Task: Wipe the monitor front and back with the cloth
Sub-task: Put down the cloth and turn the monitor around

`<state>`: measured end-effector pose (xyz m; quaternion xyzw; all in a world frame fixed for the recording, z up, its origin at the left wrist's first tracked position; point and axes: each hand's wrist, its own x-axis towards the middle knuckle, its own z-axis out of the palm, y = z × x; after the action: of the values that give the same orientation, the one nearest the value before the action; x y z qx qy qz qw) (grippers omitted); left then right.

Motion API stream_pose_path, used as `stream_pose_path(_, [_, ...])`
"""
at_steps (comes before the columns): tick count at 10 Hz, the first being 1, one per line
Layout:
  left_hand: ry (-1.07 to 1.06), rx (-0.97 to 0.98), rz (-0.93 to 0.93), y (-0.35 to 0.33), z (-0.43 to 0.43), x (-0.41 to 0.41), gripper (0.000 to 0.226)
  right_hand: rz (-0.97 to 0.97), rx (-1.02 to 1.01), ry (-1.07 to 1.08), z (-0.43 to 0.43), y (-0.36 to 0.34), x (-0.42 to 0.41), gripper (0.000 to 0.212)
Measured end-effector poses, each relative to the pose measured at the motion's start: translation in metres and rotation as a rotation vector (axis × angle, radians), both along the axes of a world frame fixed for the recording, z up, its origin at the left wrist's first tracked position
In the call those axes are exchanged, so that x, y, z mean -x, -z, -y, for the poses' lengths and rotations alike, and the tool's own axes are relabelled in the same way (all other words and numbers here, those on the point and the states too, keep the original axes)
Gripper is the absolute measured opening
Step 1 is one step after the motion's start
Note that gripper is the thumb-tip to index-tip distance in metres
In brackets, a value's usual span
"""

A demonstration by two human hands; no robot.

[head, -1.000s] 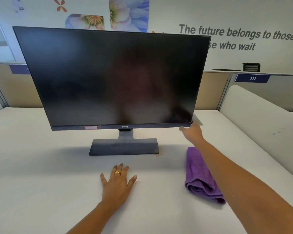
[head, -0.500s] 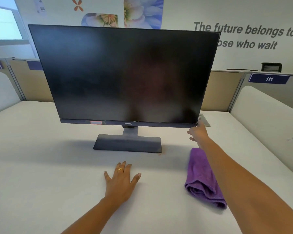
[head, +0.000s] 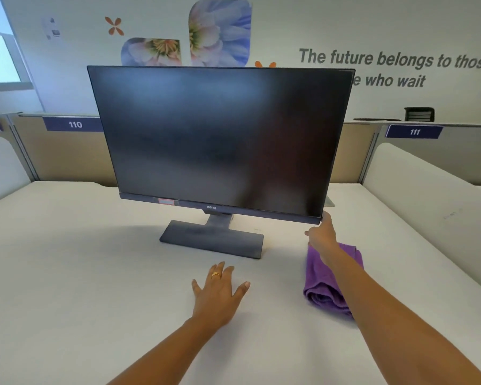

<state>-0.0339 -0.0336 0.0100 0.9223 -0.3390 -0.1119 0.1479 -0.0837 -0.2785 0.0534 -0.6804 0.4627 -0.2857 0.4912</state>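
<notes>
Monitor (head: 220, 140): stands on its base (head: 211, 238) in the middle of the white counter (head: 81, 273). Screen dark and facing the camera. The panel sits at a slight angle, with the bottom edge sloping down toward the right.

Cloth (head: 318, 290): purple, loosely folded, lying on the counter right of the base and apart from it. No hand holds it. The right forearm passes over its right part.

Left hand (head: 218, 297): flat on the counter, palm down, fingers straight and spread, in front of the base and not touching it. Holds nothing. Gold ring (head: 216, 274) on one finger.

Right hand (head: 321, 236): reaches forward to the monitor's lower right corner, fingertips meeting the corner and thumb sticking out to the left. The view does not show whether the fingers wrap the edge or only touch it.

Background: low partitions behind the counter carry blue number plates, 110 (head: 74, 124) and 111 (head: 414, 132). The wall has flower prints and grey lettering.
</notes>
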Motion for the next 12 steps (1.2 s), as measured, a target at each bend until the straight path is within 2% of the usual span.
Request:
stream_pose_path(3, [0.093, 0.024, -0.022, -0.010, -0.028, 0.015, 0.063, 0.062, 0.020, 0.088, -0.063, 0.005, 0.025, 0.065])
stream_pose_path(5, [0.155, 0.056, -0.030, -0.015, -0.047, 0.030, 0.063, 0.053, 0.151, 0.137, -0.111, 0.003, 0.063, 0.054])
stream_pose_path(6, [0.201, 0.075, -0.039, -0.019, -0.055, 0.042, 0.063, 0.064, 0.159, 0.137, -0.133, 0.003, 0.074, 0.055])
stream_pose_path(8, [0.298, 0.088, 0.017, -0.021, -0.080, 0.064, 0.062, 0.054, 0.147, 0.053, -0.175, 0.003, 0.080, 0.049])
stream_pose_path(10, [0.419, 0.017, 0.194, -0.018, -0.113, 0.074, 0.064, -0.004, 0.194, -0.110, -0.232, -0.008, 0.079, 0.053])
stream_pose_path(12, [0.501, -0.020, 0.341, -0.016, -0.141, 0.074, 0.065, -0.058, 0.195, -0.262, -0.284, -0.024, 0.069, 0.045])
